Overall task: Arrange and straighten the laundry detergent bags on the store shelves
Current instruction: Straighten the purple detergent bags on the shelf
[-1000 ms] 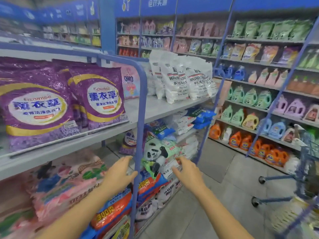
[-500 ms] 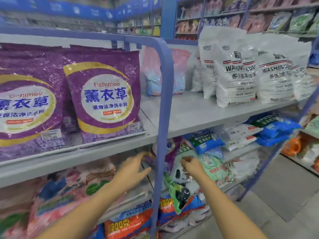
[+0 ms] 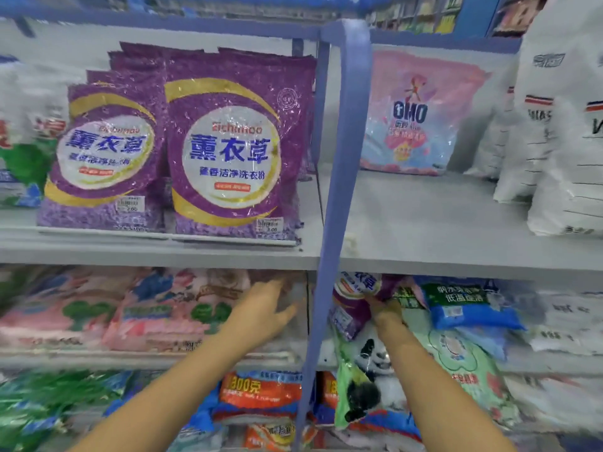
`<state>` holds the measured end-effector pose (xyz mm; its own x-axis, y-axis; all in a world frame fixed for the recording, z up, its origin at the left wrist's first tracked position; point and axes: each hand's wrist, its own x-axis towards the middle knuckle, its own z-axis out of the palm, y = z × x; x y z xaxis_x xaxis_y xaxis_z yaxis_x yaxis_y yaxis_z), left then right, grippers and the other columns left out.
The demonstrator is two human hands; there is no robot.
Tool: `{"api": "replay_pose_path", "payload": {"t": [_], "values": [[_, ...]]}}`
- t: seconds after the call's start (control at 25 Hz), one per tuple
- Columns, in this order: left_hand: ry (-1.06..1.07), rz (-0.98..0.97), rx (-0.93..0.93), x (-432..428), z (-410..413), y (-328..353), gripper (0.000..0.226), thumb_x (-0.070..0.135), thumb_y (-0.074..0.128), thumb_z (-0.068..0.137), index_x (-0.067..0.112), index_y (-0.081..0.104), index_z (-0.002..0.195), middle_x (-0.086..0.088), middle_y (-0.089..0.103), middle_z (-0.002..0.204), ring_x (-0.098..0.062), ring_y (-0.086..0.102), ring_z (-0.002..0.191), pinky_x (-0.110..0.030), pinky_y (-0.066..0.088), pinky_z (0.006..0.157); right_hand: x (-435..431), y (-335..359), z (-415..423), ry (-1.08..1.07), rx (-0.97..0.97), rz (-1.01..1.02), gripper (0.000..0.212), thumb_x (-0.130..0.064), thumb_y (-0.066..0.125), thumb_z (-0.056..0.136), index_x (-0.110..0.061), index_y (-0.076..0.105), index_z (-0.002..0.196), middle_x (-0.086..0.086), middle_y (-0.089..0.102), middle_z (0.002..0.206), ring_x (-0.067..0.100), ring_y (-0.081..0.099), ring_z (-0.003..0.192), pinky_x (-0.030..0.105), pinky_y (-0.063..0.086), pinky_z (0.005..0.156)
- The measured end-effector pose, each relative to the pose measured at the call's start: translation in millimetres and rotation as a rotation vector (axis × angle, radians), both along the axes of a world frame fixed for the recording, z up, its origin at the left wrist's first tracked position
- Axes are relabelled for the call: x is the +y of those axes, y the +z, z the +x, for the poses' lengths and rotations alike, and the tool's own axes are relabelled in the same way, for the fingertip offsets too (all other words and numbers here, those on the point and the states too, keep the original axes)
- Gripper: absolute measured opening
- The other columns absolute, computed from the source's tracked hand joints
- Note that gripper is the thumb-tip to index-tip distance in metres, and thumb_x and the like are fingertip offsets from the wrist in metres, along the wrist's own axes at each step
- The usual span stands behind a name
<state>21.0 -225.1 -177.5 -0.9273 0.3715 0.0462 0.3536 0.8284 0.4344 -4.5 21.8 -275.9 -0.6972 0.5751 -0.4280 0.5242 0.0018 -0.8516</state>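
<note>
A purple detergent bag (image 3: 354, 301) lies crooked on the middle shelf, right of the blue upright post (image 3: 339, 177). My right hand (image 3: 386, 309) grips its lower right edge, fingers tucked under it and mostly hidden. My left hand (image 3: 267, 309) reaches into the middle shelf left of the post, fingers spread and relaxed, beside the pink bags (image 3: 156, 311); whether it touches them I cannot tell. Two matching purple bags (image 3: 228, 151) stand upright on the shelf above. A green panda bag (image 3: 368, 376) hangs below my right wrist.
A pink OMO bag (image 3: 414, 115) stands at the back of the upper shelf (image 3: 424, 223). White washing-powder sacks (image 3: 561, 132) are at the right. Blue bags (image 3: 470, 305) and a pale green bag (image 3: 463, 363) crowd the middle right. Orange bags (image 3: 261, 393) fill the bottom shelf.
The view has closed in on the shelves. Both hands have moved up from the lower bags to the middle shelf, and my right hand has taken hold of the purple bag.
</note>
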Motion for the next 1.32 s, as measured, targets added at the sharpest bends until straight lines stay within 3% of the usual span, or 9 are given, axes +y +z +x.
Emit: {"api": "replay_pose_path", "payload": {"t": [0.16,0.36,0.6,0.72,0.88,1.0,1.16,1.24,1.32], "values": [[0.041,0.118,0.046,-3.3,25.0,-5.7,0.051,0.035,0.058,0.089,0.012,0.045,0.133,-0.005,0.059,0.124,-0.020,0.058,0.107,-0.030,0.047,0.089,2.3,10.3,6.1,0.063,0.097,-0.061,0.042,-0.011,0.065,0.085,0.008,0.053,0.120,0.025,0.056,0.125,0.036,0.056,0.113,0.037,0.043,0.100],[0.084,0.162,0.075,-14.0,48.8,-9.5,0.054,0.034,0.059,0.087,0.018,0.042,0.136,0.001,0.057,0.128,-0.014,0.054,0.114,-0.033,0.046,0.097,6.8,16.7,62.1,0.153,0.286,-0.332,0.007,-0.013,0.057,0.089,-0.016,0.060,0.095,0.013,0.069,0.098,0.028,0.065,0.088,0.046,0.048,0.092],[0.110,0.234,0.113,-24.7,72.7,-6.5,0.049,0.030,0.059,0.088,0.015,0.045,0.133,0.001,0.058,0.124,-0.014,0.054,0.111,-0.025,0.043,0.092,8.1,62.5,132.7,0.512,0.320,-0.296,0.063,-0.053,0.076,0.060,-0.010,0.062,0.103,0.010,0.074,0.085,0.024,0.072,0.074,0.030,0.058,0.062],[0.121,0.311,0.125,-34.2,83.6,-3.6,0.045,0.036,0.059,0.088,0.015,0.052,0.127,0.002,0.063,0.115,-0.011,0.057,0.103,-0.026,0.047,0.089,0.2,83.5,143.8,0.523,0.327,-0.402,0.026,-0.031,0.052,0.087,-0.012,0.062,0.101,0.006,0.075,0.081,0.019,0.072,0.072,0.027,0.058,0.061],[0.134,0.412,0.044,-49.4,102.1,7.3,0.070,0.068,0.042,0.077,0.018,0.053,0.126,0.008,0.064,0.108,-0.003,0.059,0.097,-0.021,0.049,0.084,-16.9,110.6,153.4,0.541,0.367,-0.438,0.021,-0.025,0.055,0.085,-0.010,0.061,0.099,0.006,0.075,0.077,0.019,0.071,0.067,0.027,0.058,0.058],[0.084,0.404,-0.121,-53.0,116.0,18.2,0.082,0.079,0.033,0.071,0.023,0.052,0.127,0.009,0.062,0.112,-0.003,0.058,0.098,-0.026,0.049,0.088,-29.9,130.9,159.4,0.547,0.436,-0.449,0.060,-0.042,0.084,0.049,-0.014,0.062,0.098,0.010,0.074,0.077,0.023,0.071,0.065,0.033,0.059,0.056],[0.064,0.646,-0.591,-35.1,123.1,23.0,0.079,0.087,0.040,0.061,0.034,0.059,0.117,0.011,0.061,0.123,-0.003,0.058,0.102,-0.030,0.044,0.097,-46.8,156.1,159.1,0.575,0.505,-0.455,0.081,-0.048,0.088,0.035,-0.010,0.060,0.100,0.009,0.074,0.078,0.022,0.071,0.065,0.029,0.057,0.050],[0.091,0.917,-0.712,-29.0,124.7,30.8,0.065,0.081,0.058,0.053,0.032,0.069,0.095,0.011,0.071,0.104,-0.004,0.066,0.090,-0.024,0.053,0.083,-59.1,167.9,155.2,0.604,0.544,-0.437,0.099,-0.056,0.089,0.018,-0.010,0.062,0.101,0.010,0.074,0.087,0.023,0.072,0.073,0.029,0.057,0.056],[0.058,1.031,-0.731,-31.9,123.5,38.1,0.059,0.066,0.067,0.063,0.023,0.068,0.102,0.007,0.073,0.098,-0.009,0.068,0.091,-0.022,0.055,0.073,-70.4,178.8,153.6,0.631,0.592,-0.433,0.099,-0.057,0.089,0.018,-0.013,0.062,0.102,0.008,0.074,0.091,0.021,0.072,0.078,0.028,0.057,0.059]]}}
